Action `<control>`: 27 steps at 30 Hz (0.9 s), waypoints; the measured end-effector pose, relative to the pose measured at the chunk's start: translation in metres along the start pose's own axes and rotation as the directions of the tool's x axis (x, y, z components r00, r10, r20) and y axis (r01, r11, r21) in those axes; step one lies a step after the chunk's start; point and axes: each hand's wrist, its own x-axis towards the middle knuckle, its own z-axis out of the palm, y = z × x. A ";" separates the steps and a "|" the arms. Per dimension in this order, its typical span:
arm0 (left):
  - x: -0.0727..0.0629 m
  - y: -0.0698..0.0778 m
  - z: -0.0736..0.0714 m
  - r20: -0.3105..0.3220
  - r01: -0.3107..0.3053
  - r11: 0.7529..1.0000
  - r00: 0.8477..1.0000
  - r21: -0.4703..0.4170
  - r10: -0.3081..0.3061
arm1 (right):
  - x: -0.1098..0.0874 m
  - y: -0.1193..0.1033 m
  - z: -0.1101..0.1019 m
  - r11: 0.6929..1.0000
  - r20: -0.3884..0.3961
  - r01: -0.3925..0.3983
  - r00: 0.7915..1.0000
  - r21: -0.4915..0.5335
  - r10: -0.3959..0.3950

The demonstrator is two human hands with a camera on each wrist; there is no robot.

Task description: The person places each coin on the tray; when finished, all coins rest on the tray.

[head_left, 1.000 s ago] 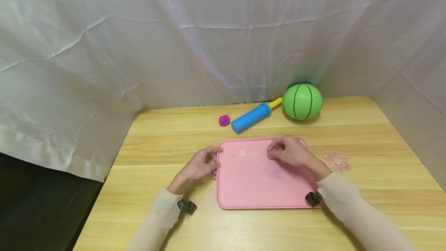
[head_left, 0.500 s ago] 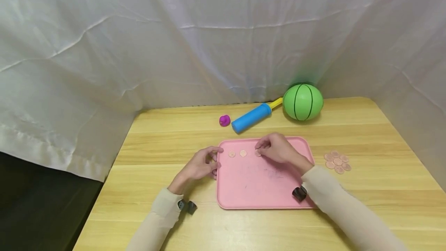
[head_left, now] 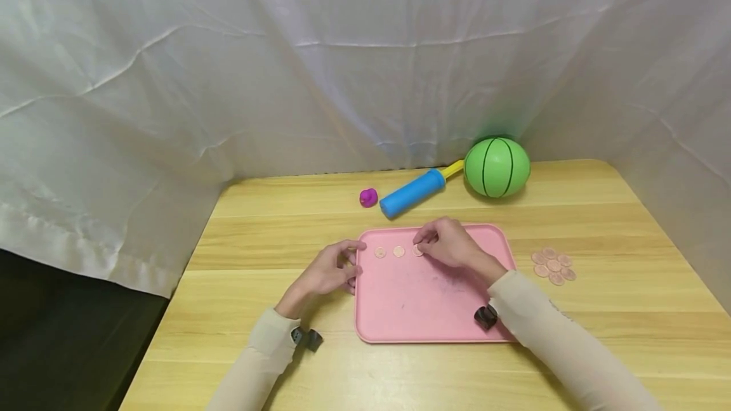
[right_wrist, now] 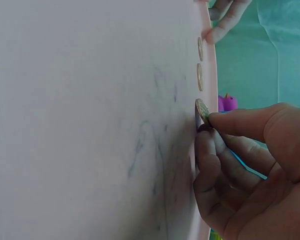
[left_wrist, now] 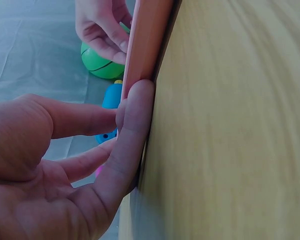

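Observation:
My right hand (head_left: 448, 243) pinches a coin (right_wrist: 202, 109) between thumb and fingers, low over the pink tray (head_left: 411, 303). In the right wrist view the coin is tilted, its far edge at the tray surface. Two more coins lie flat in a row to its left, the nearer one (head_left: 398, 251) and the outer one (head_left: 380, 252). My left hand (head_left: 327, 270) holds the tray's left rim. The left wrist view has its fingers on both sides of the rim (left_wrist: 145, 40).
Several coins (head_left: 554, 266) lie clustered on the wooden table (head_left: 263, 227) right of the tray. Behind it are a purple rubber duck (head_left: 368, 197), a blue pump (head_left: 412, 193) with a yellow end, and a green ball (head_left: 497, 167). A pale curtain (head_left: 365, 81) hangs behind.
My right hand has moved left over the tray with its coin, lining it up beside the other two. The left hand has stayed at the rim.

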 end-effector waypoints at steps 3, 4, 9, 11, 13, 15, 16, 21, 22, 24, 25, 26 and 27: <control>0.000 0.000 0.000 -0.002 0.001 1.000 1.000 -0.002 -0.001 | 0.000 0.000 0.001 1.000 -0.009 0.011 1.000 0.005 -0.011; 0.000 0.000 0.000 -0.003 -0.002 1.000 1.000 0.000 0.002 | 0.000 0.001 0.001 1.000 -0.011 0.014 1.000 0.007 -0.014; 0.000 0.000 0.000 0.001 -0.006 1.000 1.000 0.008 0.006 | 0.001 0.002 0.002 1.000 -0.015 0.012 1.000 0.012 -0.011; 0.000 0.000 0.000 0.000 -0.007 1.000 1.000 0.010 0.007 | 0.001 0.002 0.001 1.000 -0.018 0.010 1.000 0.014 -0.010; 0.000 0.000 0.000 0.000 -0.009 1.000 1.000 0.013 0.009 | 0.000 0.002 -0.001 1.000 -0.027 0.004 1.000 0.021 -0.004; 0.000 0.000 0.000 0.002 -0.013 1.000 1.000 0.018 0.013 | -0.001 0.002 -0.004 1.000 -0.040 -0.001 0.999 0.029 0.002; 0.000 0.000 0.000 0.003 -0.013 1.000 1.000 0.019 0.013 | -0.001 0.002 -0.006 0.999 -0.048 -0.005 0.999 0.033 0.006; 0.001 0.000 0.000 0.006 -0.016 1.000 1.000 0.025 0.016 | -0.004 0.004 -0.017 0.997 -0.059 -0.042 0.997 0.061 0.046; 0.001 -0.001 0.000 0.005 -0.017 1.000 1.000 0.026 0.017 | -0.005 0.005 -0.019 0.997 -0.059 -0.051 0.997 0.066 0.055; 0.001 -0.001 0.000 0.002 -0.018 1.000 1.000 0.023 0.018 | -0.006 0.007 -0.023 0.994 -0.061 -0.068 0.995 0.084 0.073; 0.001 -0.001 0.000 0.001 -0.019 1.000 1.000 0.020 0.019 | -0.007 0.008 -0.024 0.993 -0.061 -0.073 0.995 0.095 0.079; 0.001 -0.001 0.000 -0.001 -0.018 1.000 1.000 0.018 0.018 | -0.008 0.009 -0.026 0.993 -0.066 -0.071 0.995 0.094 0.078; 0.001 -0.001 0.000 -0.002 -0.016 1.000 1.000 0.016 0.016 | -0.009 0.010 -0.027 0.994 -0.072 -0.071 0.994 0.089 0.078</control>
